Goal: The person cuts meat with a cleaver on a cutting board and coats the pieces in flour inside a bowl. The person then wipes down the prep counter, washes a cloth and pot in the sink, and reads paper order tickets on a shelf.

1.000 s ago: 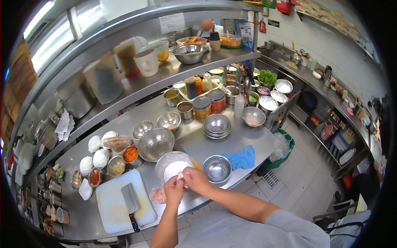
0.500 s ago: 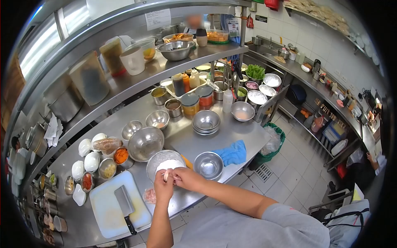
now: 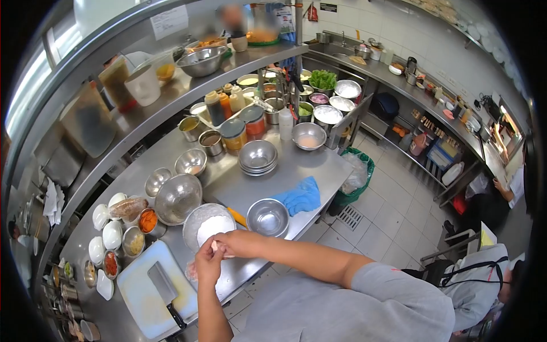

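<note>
Steel counter [image 3: 228, 191]: it runs across the space in front of the person, under a long steel shelf [image 3: 171, 108] loaded with tubs and bowls (quite a crowd up there).
Far side: beyond the counter's right end stands a bin with a green liner [image 3: 369, 171]; farther right I can see a co-worker in grey [image 3: 476, 279] with a black strap across the back.
Chopping board [image 3: 134, 302]: flat near the counter's front edge, left of the hands, its surface stained yellowish.
Big metal bowl [image 3: 178, 198]: just behind the bowl of white powder [image 3: 192, 221], whose heap sits close beyond the hands.
Stacked bowls [image 3: 258, 157]: nested farther back on the counter.
Shiny bowl [image 3: 268, 216]: right of the powder, just beside a crumpled blue cloth [image 3: 302, 196].
Cleaver [image 3: 162, 282]: lying on the board, black handle towards the person.
Orange food [image 3: 148, 221]: in a metal container left of the big metal bowl.
Hands: the left hand [image 3: 208, 259] and right hand [image 3: 232, 245] meet by the powder bowl's near rim, fingertips of both pinching one small pale piece.
Pinkish lump [image 3: 192, 271]: on the counter, partly hidden behind the left hand.
Small pale piece [image 3: 215, 246]: held between the two hands, mostly covered by fingers; I can't tell its full shape.
</note>
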`<control>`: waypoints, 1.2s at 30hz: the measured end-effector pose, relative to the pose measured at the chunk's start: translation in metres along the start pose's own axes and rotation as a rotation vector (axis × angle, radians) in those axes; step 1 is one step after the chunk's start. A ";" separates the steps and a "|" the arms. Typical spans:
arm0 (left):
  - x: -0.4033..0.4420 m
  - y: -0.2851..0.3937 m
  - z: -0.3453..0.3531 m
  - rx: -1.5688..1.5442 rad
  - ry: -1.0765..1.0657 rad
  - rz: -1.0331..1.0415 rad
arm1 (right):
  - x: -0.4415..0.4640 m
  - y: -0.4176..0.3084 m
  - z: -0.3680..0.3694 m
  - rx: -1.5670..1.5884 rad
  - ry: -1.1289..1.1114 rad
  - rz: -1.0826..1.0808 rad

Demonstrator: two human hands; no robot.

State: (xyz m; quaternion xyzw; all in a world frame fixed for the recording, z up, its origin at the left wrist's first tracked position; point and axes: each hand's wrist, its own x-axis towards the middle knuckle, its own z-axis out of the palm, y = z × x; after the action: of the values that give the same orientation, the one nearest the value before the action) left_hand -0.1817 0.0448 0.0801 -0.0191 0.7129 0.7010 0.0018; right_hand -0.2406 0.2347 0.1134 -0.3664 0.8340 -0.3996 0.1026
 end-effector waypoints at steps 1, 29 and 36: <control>0.002 -0.006 -0.001 0.031 0.021 0.024 | 0.000 0.003 0.007 -0.022 0.067 -0.036; 0.014 0.025 0.010 0.171 0.328 0.335 | 0.023 -0.024 -0.011 0.251 0.183 0.286; 0.022 0.065 0.007 -0.393 0.302 0.108 | 0.024 -0.006 -0.003 0.394 0.468 0.170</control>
State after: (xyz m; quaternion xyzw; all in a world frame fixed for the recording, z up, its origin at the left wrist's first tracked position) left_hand -0.2056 0.0523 0.1444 -0.0856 0.5551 0.8144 -0.1459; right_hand -0.2560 0.2173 0.1228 -0.1666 0.7692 -0.6168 0.0101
